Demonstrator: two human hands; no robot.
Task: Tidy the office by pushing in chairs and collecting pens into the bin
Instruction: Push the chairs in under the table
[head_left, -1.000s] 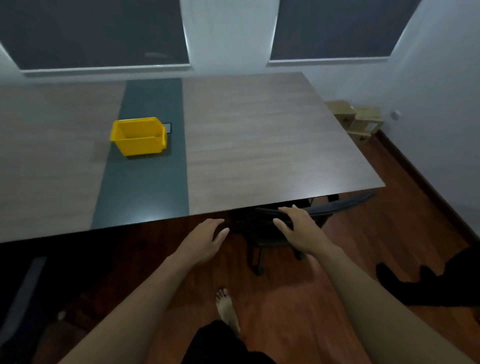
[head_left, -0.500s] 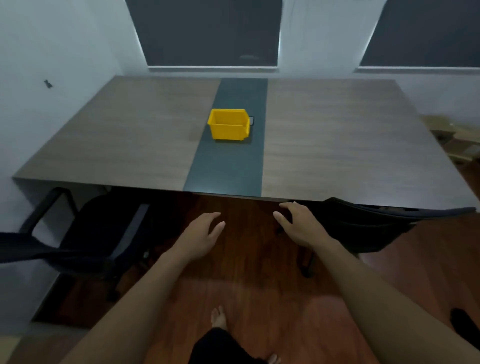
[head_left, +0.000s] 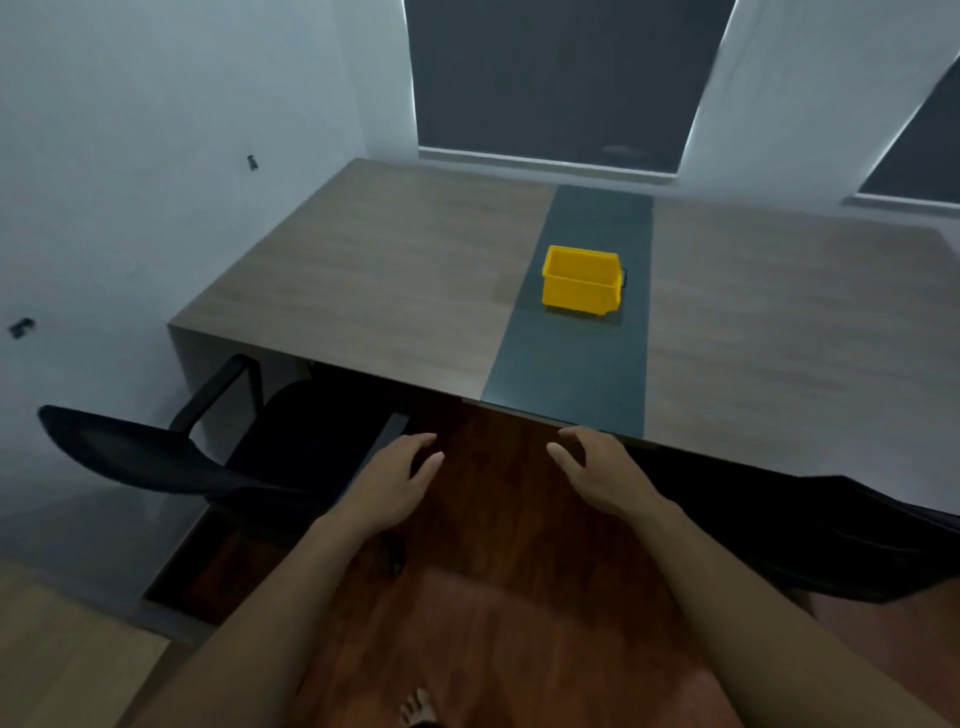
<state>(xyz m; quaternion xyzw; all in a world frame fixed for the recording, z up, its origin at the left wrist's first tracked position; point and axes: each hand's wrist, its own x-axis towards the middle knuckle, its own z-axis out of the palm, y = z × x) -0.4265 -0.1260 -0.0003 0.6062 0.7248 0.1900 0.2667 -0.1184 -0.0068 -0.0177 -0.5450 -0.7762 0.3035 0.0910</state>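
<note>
A yellow bin stands on the dark centre strip of a long wooden table. A black office chair stands at the left, its seat partly under the table and its back sticking out. A second black chair sits at the right with its back against the table's front edge. My left hand and my right hand hover over the floor in front of the table, fingers apart and holding nothing. No pen shows on the table.
White walls close in at the left and behind the table, with two dark windows at the back. A reddish wooden floor lies below my hands. A pale wooden surface fills the bottom left corner. My bare foot shows at the bottom.
My view has swung left: the left chair and the left wall have come into sight, and the right chair has slid toward the right edge. My right hand has come off the right chair's back.
</note>
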